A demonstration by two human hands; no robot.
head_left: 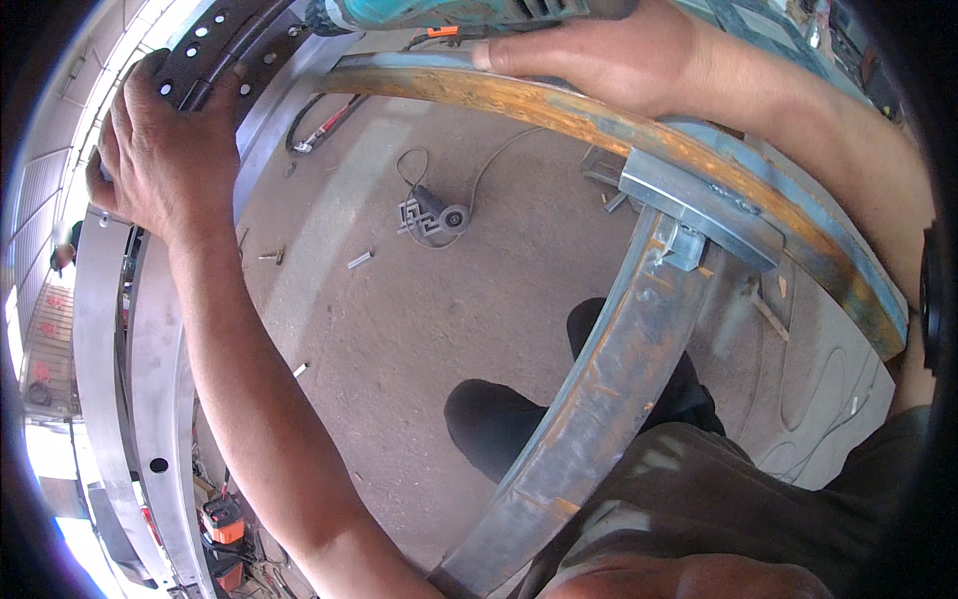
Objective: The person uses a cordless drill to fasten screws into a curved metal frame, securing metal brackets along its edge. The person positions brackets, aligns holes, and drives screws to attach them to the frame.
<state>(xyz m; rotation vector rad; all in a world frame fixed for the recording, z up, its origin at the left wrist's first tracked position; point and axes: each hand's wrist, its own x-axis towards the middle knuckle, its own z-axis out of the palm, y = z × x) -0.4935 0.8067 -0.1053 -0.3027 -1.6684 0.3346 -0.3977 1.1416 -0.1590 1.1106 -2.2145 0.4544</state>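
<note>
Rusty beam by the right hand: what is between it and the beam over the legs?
A short grey metal bar and a small bracket, as the head view shows.

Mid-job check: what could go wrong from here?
1. The bare left hand touches the black perforated metal plate near the front end of the teal power tool, so a slip might injure it.
2. The bare right hand is close against the long, rusty steel beam; a hard edge could scrape it.
3. The dark angle grinder lies on the dusty grey-brown floor with a thin cord beside it, which might snag a foot.
</note>
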